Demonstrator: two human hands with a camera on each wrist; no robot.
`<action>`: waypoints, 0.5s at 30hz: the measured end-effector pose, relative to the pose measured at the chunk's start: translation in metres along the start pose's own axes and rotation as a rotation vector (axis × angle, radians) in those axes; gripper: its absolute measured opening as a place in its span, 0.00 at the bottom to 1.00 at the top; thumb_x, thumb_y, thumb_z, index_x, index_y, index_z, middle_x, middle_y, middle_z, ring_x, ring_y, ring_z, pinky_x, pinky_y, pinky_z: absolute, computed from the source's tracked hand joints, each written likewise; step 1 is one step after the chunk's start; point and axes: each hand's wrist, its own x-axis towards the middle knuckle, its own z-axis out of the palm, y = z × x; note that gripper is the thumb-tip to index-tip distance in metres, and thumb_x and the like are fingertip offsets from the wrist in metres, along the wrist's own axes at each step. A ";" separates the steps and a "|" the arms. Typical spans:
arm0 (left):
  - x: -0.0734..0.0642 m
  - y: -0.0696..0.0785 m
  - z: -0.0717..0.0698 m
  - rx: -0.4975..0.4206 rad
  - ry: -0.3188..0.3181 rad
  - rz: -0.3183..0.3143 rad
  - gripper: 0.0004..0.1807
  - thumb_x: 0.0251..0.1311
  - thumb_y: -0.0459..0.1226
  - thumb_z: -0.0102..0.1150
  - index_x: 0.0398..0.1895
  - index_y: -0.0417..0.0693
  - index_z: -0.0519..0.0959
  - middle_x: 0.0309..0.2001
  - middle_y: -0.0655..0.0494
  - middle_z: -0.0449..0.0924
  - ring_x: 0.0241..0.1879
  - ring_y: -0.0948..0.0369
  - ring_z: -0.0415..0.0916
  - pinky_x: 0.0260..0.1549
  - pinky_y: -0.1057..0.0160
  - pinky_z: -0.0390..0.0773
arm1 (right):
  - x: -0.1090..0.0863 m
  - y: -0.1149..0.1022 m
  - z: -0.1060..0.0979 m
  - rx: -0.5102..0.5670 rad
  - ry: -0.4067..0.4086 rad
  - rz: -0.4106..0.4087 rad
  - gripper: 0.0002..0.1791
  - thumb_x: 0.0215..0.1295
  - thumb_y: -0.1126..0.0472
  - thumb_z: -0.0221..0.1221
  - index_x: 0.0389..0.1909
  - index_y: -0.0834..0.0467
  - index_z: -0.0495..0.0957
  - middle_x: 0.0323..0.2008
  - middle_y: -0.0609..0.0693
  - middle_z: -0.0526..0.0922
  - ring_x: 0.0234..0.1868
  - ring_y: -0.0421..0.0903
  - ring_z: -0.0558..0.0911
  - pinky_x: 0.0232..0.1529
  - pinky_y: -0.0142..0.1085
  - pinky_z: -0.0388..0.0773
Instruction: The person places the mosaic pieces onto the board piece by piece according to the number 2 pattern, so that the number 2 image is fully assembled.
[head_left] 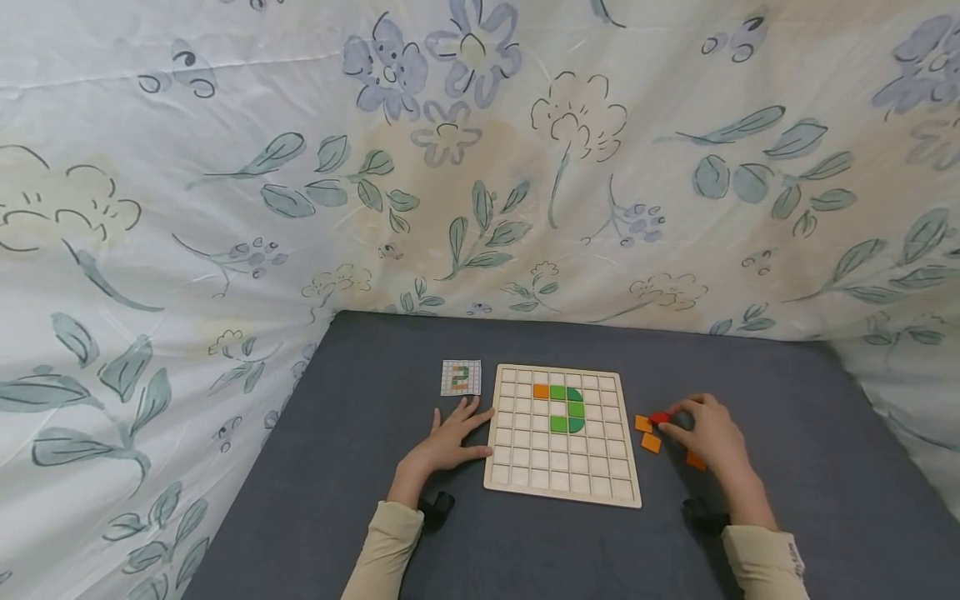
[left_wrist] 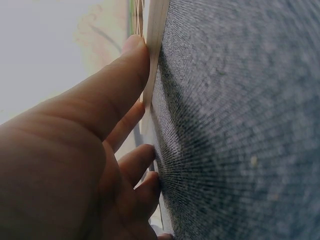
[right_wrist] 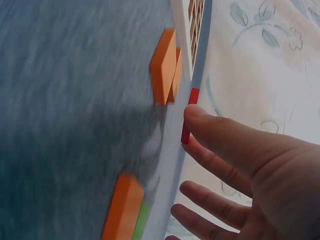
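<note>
My right hand pinches a red tile between thumb and fingers, to the right of the board. Two orange tiles lie by the board's right edge, close to the red one. Another orange tile with a green tile behind it lies nearer the right wrist. The pale wooden grid board carries one orange tile and several green tiles in its upper middle cells. With fingers spread, my left hand rests at the board's left edge, thumb against the rim.
A small pattern card showing a coloured figure like a 2 lies beyond the left hand. Dark grey cloth covers the table. A flowered curtain hangs along the back and sides.
</note>
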 end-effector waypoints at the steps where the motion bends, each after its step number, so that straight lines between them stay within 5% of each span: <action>1: 0.000 0.000 0.000 0.002 0.000 0.000 0.38 0.60 0.51 0.55 0.72 0.55 0.55 0.73 0.45 0.42 0.72 0.46 0.34 0.61 0.32 0.26 | 0.001 -0.002 0.001 0.002 -0.002 -0.009 0.19 0.55 0.53 0.65 0.42 0.63 0.79 0.53 0.71 0.65 0.52 0.71 0.64 0.42 0.64 0.67; 15: -0.001 0.001 -0.001 -0.001 0.001 0.006 0.38 0.61 0.51 0.55 0.72 0.54 0.55 0.73 0.44 0.43 0.72 0.45 0.34 0.61 0.32 0.26 | 0.006 -0.035 0.011 0.042 -0.005 -0.105 0.18 0.56 0.52 0.65 0.42 0.60 0.81 0.53 0.68 0.68 0.52 0.69 0.67 0.41 0.62 0.69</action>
